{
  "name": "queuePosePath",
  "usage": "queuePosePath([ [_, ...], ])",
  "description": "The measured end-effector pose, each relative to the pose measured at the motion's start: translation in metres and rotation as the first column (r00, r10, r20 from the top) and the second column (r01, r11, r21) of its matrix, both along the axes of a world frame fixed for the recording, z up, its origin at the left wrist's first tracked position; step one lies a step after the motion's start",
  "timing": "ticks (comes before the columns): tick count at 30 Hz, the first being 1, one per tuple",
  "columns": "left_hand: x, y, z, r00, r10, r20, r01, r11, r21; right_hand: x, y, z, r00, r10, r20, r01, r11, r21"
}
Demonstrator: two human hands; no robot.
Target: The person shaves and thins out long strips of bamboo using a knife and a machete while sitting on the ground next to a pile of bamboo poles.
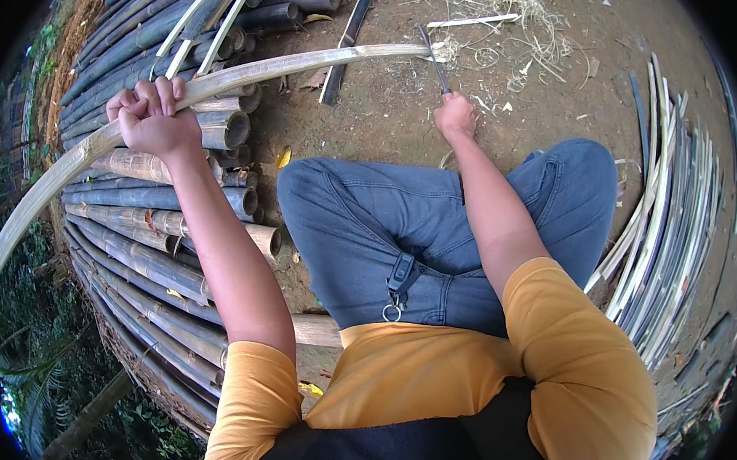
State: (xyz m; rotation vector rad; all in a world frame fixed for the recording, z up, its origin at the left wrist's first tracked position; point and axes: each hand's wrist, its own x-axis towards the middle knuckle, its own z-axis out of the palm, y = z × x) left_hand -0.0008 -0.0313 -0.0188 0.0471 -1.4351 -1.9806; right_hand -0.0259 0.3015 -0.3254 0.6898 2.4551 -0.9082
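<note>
A long, pale split bamboo strip (285, 71) runs from the far left edge across to the shavings ahead of me. My left hand (154, 117) is closed around it, well back from its far end. In my right hand (456, 116) is the handle of a narrow dark knife (435, 59). Its blade lies across the strip's far end, where fine curls of shaved bamboo (443, 51) gather. Whether the edge is biting into the bamboo is too small to tell.
Stacked dark bamboo poles (155, 196) fill the left side beneath my left arm. A bundle of thin split strips (668, 223) lies at right. Loose shavings (525, 20) cover the ground ahead, near a dark slat (346, 43). My crossed legs (369, 213) are between both arms.
</note>
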Motion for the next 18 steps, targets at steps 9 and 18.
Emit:
queuePosePath([
  [9, -0.001, -0.013, -0.003, 0.996, -0.085, -0.03, 0.086, 0.996, 0.038, 0.015, -0.022, 0.041, 0.995, 0.093, -0.045, -0.092, 0.996, 0.014],
  [18, -0.004, 0.005, 0.006, 0.998, -0.052, -0.046, 0.052, 0.999, 0.011, 0.012, 0.003, 0.032, 1.0, 0.002, 0.01, -0.002, 1.0, -0.003],
])
